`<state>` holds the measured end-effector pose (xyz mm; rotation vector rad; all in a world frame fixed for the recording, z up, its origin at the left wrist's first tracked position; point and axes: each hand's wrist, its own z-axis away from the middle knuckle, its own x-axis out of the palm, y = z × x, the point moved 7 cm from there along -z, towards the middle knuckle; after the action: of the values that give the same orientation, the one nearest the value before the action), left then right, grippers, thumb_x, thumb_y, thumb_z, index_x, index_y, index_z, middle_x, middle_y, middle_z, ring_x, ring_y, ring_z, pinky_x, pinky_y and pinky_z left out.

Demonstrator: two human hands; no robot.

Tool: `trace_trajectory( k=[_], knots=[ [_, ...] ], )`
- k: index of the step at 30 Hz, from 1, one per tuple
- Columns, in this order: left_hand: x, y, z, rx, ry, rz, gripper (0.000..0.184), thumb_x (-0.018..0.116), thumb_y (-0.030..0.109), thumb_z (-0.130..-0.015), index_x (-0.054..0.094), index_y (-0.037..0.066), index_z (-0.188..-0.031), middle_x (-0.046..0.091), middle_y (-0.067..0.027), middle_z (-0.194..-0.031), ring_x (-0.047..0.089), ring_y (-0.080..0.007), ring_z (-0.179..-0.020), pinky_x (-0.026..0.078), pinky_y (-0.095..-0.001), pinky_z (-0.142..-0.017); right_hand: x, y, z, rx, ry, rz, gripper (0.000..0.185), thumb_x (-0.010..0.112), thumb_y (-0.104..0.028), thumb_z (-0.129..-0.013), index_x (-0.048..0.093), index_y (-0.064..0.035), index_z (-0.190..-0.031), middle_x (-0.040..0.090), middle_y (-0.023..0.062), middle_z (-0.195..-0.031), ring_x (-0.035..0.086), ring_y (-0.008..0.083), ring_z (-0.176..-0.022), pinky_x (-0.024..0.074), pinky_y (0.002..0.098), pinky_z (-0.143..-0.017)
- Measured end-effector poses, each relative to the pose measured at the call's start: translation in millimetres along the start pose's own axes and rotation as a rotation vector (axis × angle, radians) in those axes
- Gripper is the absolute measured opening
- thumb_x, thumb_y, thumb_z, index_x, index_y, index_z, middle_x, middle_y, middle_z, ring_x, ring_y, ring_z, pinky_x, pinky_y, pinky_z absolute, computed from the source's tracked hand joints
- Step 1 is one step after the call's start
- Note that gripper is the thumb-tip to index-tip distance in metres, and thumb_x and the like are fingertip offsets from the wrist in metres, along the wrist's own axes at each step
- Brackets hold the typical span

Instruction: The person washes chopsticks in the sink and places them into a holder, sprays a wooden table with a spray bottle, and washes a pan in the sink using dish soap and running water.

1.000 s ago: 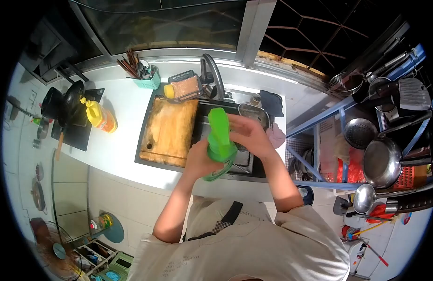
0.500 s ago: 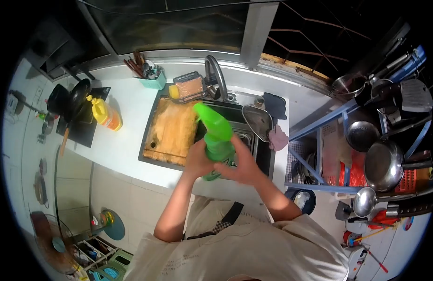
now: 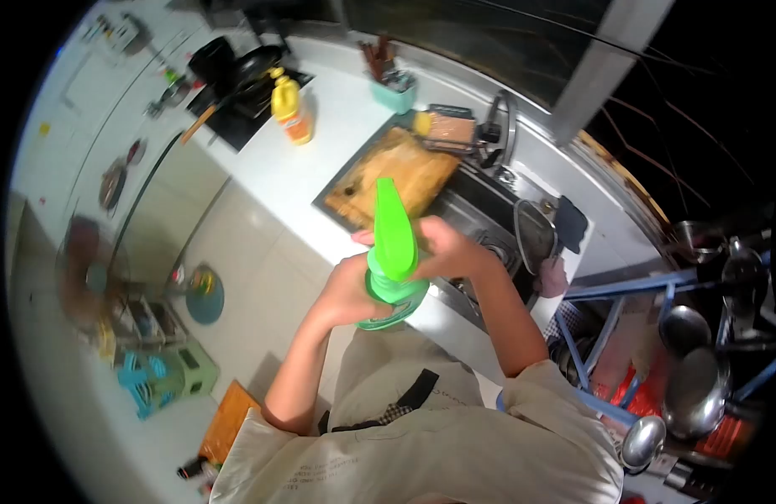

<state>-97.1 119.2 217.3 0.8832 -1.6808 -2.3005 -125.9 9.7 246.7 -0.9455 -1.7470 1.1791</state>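
A green spray bottle (image 3: 394,239) is held upright in front of my body, over the counter's front edge. My left hand (image 3: 344,290) is closed round the left side of its body. From the other side my right hand (image 3: 445,248) grips it near the neck, fingers curled behind the bright green head. The fingers behind the bottle are partly hidden. Beyond the hands lies a wooden cutting board (image 3: 396,172) over the left part of the sink (image 3: 472,214).
A yellow bottle (image 3: 290,109) stands on the counter near the cooktop (image 3: 236,118). Behind the board are a teal utensil holder (image 3: 394,97) and the faucet (image 3: 507,126). A metal strainer (image 3: 535,235) and a pink cloth (image 3: 552,277) lie right of the sink. Pans hang at the right.
My view has turned, so the counter now slants down to the right. Both hands have kept hold of the spray bottle, and its head now points away from me.
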Motion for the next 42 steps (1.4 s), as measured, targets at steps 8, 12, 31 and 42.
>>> trace_trajectory(
  k=[8, 12, 31, 42],
  knots=[
    [-38, -45, 119, -0.154, 0.363, 0.075, 0.047, 0.072, 0.009, -0.052, 0.061, 0.005, -0.098, 0.065, -0.0106, -0.088, 0.063, -0.0234, -0.082, 0.049, -0.0324, -0.075, 104, 39, -61, 0.008, -0.288, 0.077, 0.049, 0.071, -0.009, -0.072, 0.056, 0.0026, -0.117, 0.057, 0.0153, -0.121, 0.044, 0.0251, -0.124, 0.0299, 0.0409, -0.106],
    [-53, -68, 181, -0.142, 0.505, -0.028, 0.045, 0.074, 0.015, -0.054, 0.061, 0.008, -0.096, 0.065, -0.0132, -0.090, 0.063, -0.0295, -0.084, 0.049, -0.0359, -0.074, 167, 56, -76, 0.023, -0.332, 0.205, 0.047, 0.069, -0.007, -0.075, 0.057, -0.0020, -0.119, 0.061, 0.0079, -0.117, 0.056, 0.0153, -0.108, 0.0406, 0.0319, -0.096],
    [27, -322, 615, -0.496, 1.130, 1.245, 0.064, 0.058, 0.046, -0.085, 0.041, 0.006, -0.132, 0.048, -0.0103, -0.129, 0.045, -0.0213, -0.119, 0.035, -0.0360, -0.101, 612, 75, -63, -0.125, -0.802, -0.163, 0.018, 0.060, 0.011, -0.072, 0.052, -0.0012, -0.083, 0.055, 0.0087, -0.081, 0.057, 0.0210, -0.076, 0.0472, 0.0355, -0.069],
    [63, -272, 681, 0.642, 1.272, 1.793, 0.062, 0.050, 0.052, -0.087, 0.044, 0.006, -0.129, 0.052, -0.0092, -0.125, 0.052, -0.0207, -0.111, 0.042, -0.0355, -0.094, 741, 119, -44, -0.002, -1.047, -0.245, 0.017, 0.058, -0.001, -0.075, 0.050, -0.0017, -0.060, 0.053, 0.0072, -0.055, 0.052, 0.0192, -0.049, 0.0450, 0.0305, -0.053]
  ],
)
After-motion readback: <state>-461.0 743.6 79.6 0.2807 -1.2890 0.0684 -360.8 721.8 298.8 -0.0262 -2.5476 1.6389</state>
